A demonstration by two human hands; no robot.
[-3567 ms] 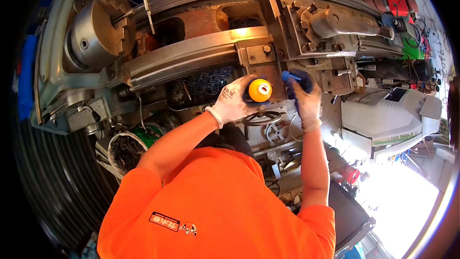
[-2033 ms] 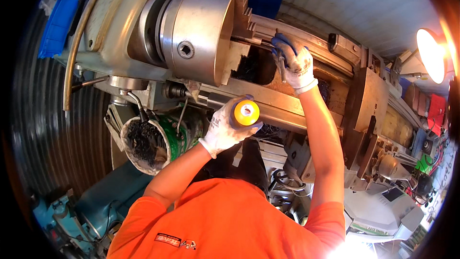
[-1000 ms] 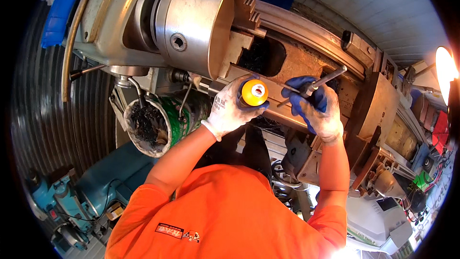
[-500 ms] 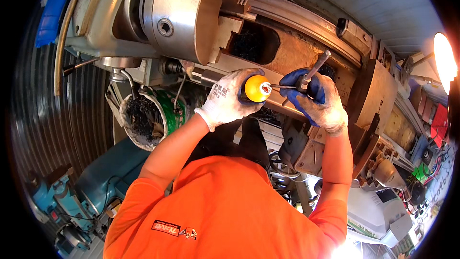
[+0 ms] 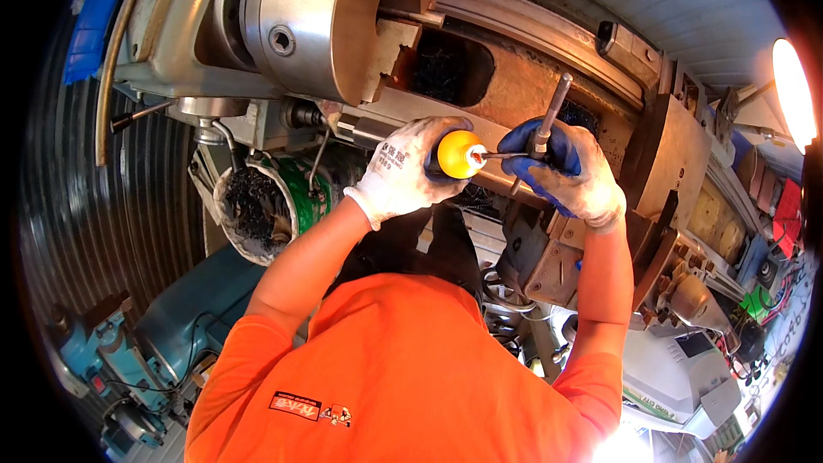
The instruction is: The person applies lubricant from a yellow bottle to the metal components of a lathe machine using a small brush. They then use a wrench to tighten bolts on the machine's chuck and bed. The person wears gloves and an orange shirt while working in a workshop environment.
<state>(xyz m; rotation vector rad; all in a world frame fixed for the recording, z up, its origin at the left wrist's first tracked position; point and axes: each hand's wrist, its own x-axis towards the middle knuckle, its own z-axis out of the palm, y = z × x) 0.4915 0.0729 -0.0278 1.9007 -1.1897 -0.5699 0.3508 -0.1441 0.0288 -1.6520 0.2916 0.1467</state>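
Observation:
My left hand (image 5: 399,173), in a pale glove, is wrapped round a bottle with a yellow domed top (image 5: 455,155); its lower part is hidden by my fingers. My right hand (image 5: 576,173), in a pale glove with blue palm, grips a T-shaped metal tool (image 5: 556,105) with a round bar handle. A thin rod from that tool reaches the white-rimmed opening on the bottle's top. Both hands are in front of the lathe bed (image 5: 514,64), to the right of the large steel chuck (image 5: 313,17).
A bucket of dark swarf (image 5: 257,206) hangs below the chuck. The carriage (image 5: 656,150) stands right of my hands, with a glowing lamp (image 5: 793,90) beyond it. A teal machine (image 5: 167,326) is at the lower left, against a corrugated wall (image 5: 111,214).
My right hand, earlier at the bed near the chuck, has come down beside the bottle; the tool's thin rod now meets the bottle top. Over the last second the bar has swung more upright.

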